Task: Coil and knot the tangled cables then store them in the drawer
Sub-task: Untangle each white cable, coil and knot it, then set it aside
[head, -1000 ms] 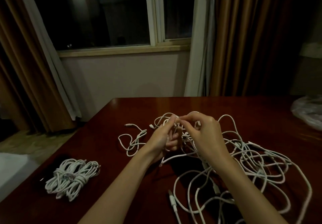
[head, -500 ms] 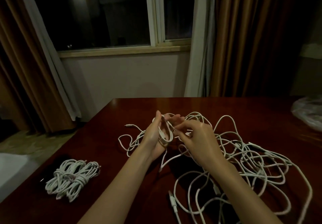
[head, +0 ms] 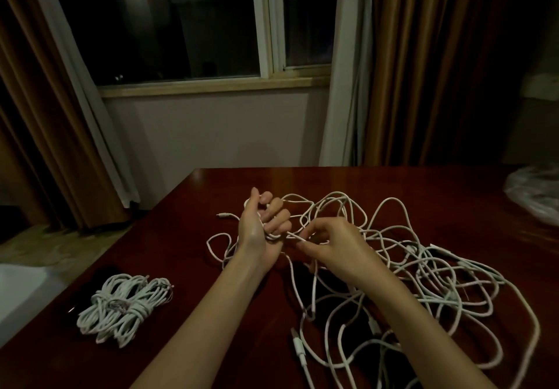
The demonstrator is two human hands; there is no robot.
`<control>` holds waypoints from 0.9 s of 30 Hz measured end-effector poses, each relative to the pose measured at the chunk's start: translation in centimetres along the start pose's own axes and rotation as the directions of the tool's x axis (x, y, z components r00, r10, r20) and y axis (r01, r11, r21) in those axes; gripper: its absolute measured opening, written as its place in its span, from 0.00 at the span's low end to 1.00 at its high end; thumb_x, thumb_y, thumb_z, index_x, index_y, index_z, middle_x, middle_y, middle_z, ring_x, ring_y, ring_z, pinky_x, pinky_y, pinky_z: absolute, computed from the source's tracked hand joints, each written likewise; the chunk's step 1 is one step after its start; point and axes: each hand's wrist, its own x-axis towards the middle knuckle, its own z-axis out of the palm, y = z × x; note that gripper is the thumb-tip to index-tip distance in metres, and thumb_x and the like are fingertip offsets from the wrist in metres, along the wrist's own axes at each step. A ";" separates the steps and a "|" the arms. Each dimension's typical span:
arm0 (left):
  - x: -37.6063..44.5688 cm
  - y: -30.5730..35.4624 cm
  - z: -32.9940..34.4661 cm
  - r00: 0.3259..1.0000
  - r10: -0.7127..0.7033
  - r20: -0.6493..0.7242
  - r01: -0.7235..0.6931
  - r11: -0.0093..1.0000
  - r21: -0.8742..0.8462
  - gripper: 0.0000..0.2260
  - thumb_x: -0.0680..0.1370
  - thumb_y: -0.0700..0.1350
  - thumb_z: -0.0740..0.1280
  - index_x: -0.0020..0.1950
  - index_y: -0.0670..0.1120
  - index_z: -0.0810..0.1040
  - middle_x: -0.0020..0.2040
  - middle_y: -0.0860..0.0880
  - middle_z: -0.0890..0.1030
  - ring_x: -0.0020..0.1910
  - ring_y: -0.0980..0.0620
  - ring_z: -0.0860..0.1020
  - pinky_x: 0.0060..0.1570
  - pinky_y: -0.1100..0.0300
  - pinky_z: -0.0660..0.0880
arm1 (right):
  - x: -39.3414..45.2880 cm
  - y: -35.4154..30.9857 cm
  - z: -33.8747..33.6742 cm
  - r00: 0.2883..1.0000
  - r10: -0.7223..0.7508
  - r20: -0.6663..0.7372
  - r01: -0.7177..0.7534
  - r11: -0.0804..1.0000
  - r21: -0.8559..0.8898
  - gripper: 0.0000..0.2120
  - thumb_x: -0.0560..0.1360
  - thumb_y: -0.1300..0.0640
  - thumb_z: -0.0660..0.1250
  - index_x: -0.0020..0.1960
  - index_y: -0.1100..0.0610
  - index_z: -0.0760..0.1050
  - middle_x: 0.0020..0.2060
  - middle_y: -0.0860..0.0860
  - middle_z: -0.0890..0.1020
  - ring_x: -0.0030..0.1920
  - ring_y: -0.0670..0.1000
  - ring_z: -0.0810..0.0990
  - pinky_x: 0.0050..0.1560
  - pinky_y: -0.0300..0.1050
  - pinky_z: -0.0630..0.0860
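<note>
A loose tangle of white cables sprawls over the right half of the dark red wooden table. My left hand stands palm up over the table's middle, with loops of one white cable wound round its fingers. Just to its right, my right hand pinches the same cable between thumb and fingertips, close to the left hand's little finger. Knotted bundles of coiled white cable lie near the table's left edge. No drawer is in view.
A crumpled clear plastic bag sits at the table's far right. A white plug end of a cable lies near the front edge. Behind the table are a wall, a dark window and brown curtains. The floor drops away to the left.
My left hand has opened from a pinch into an upright palm with cable looped round its fingers. My right hand has dropped lower and to the right, drawing the cable along.
</note>
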 end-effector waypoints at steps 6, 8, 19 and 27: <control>0.2 0.9 -0.4 0.997 0.065 0.033 -0.068 0.993 0.097 0.20 0.83 0.53 0.52 0.34 0.47 0.63 0.23 0.54 0.59 0.15 0.60 0.56 0.16 0.68 0.51 | -0.3 -0.5 0.3 0.995 -0.024 0.096 0.022 1.000 0.014 0.06 0.77 0.58 0.67 0.50 0.56 0.82 0.34 0.49 0.83 0.30 0.44 0.79 0.34 0.38 0.74; 0.1 1.0 -0.3 0.997 0.073 0.040 -0.078 0.988 0.130 0.19 0.83 0.53 0.52 0.34 0.47 0.62 0.23 0.54 0.60 0.15 0.60 0.56 0.15 0.68 0.52 | -0.3 -0.8 0.5 0.992 -0.016 0.122 0.018 1.000 -0.018 0.08 0.78 0.56 0.67 0.55 0.56 0.82 0.36 0.49 0.84 0.33 0.45 0.80 0.38 0.41 0.76; 0.3 1.7 -0.7 0.978 0.194 -0.070 -0.171 0.952 0.252 0.18 0.85 0.49 0.51 0.35 0.47 0.63 0.24 0.53 0.61 0.17 0.59 0.56 0.16 0.67 0.53 | -0.6 -1.1 -1.1 0.997 -0.011 0.070 0.009 0.999 0.032 0.05 0.76 0.56 0.68 0.50 0.53 0.83 0.36 0.47 0.83 0.34 0.39 0.81 0.35 0.33 0.75; 0.4 1.2 -0.2 0.983 0.179 -0.036 -0.166 0.960 0.224 0.18 0.85 0.50 0.51 0.36 0.47 0.63 0.24 0.54 0.61 0.17 0.59 0.57 0.18 0.67 0.55 | -0.3 -0.4 -0.8 0.998 0.003 0.056 0.003 0.995 -0.100 0.07 0.77 0.54 0.68 0.53 0.50 0.82 0.38 0.43 0.80 0.35 0.37 0.78 0.32 0.29 0.70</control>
